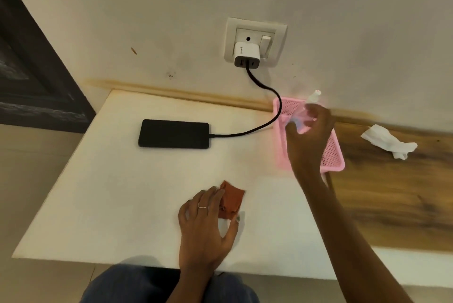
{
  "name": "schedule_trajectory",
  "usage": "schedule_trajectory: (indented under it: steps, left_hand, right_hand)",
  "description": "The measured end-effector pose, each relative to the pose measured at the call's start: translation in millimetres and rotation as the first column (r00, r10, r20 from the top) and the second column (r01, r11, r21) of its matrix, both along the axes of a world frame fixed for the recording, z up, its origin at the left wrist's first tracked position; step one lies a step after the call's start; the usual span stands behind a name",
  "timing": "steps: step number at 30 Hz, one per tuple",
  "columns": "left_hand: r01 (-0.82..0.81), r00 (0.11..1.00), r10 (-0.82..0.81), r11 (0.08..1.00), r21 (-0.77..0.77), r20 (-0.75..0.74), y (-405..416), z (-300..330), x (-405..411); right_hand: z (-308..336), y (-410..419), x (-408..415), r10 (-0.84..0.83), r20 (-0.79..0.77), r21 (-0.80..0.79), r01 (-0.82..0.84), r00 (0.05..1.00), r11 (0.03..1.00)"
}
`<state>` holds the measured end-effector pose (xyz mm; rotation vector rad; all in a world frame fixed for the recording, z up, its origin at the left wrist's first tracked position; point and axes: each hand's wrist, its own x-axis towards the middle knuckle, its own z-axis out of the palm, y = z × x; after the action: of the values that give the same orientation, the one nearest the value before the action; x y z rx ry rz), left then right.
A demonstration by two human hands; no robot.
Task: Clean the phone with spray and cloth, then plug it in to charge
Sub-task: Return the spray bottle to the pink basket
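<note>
Phone lies flat on the counter, long axis left-right, cable attached, up-left of both hands; left hand presses the cloth, its grip released and nearer; right hand grasps the spray bottle.

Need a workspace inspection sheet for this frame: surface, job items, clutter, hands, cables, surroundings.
Surface: white tabletop adjoining a brown wood-grain counter.
Job's things: flat black phone lying on the tabletop; rust-orange cloth; clear spray bottle with white cap, blurred, at the pink mesh plastic basket.
Clutter: crumpled white tissue on the counter.
Grippers: left hand rests on the cloth; right hand reaches the bottle, grip blurred.
Cables: black cable runs from white wall charger to the phone.
Surroundings: stained cream wall, white socket plate with switch.
</note>
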<state>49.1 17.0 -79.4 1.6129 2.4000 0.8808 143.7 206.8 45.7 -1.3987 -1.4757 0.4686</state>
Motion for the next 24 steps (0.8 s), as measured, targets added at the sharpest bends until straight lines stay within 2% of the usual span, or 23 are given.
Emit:
schedule_trajectory:
  steps: [2,5,7,9,19,22,24]
  left_hand:
    - [0.004,1.000,-0.004,1.000,-0.007,0.004,-1,1,0]
    - [0.005,1.000,-0.005,1.000,-0.026,0.006,-2,2,1]
    - [0.002,1.000,-0.002,0.999,-0.040,0.000,-2,3,1]
    - [-0.003,1.000,0.003,0.999,-0.045,-0.006,-2,4,1]
    - [-0.031,0.999,0.030,0.999,-0.041,-0.017,1,2,2]
    - [-0.037,0.999,0.036,0.998,-0.055,-0.021,1,0,2]
    - [-0.045,0.999,0.044,0.998,-0.048,-0.030,1,1,2]
  right_hand:
    - [-5,-38,-4,0.151,-0.042,-0.021,-0.152,0.988,0.988]
    - [-28,-78,-7,0.317,0.008,-0.260,-0.305,0.948,0.916]
    - [-49,-93,-5,0.367,0.052,-0.464,-0.303,0.929,0.832]
    - [-66,-103,-3,0.388,0.093,-0.577,-0.268,0.917,0.772]
    - [-82,-106,-21,0.333,0.285,-0.685,-0.052,0.899,0.727]
    - [-81,-106,-21,0.343,0.243,-0.687,-0.088,0.907,0.721]
    - [-79,-109,-17,0.332,0.140,-0.659,-0.162,0.933,0.734]
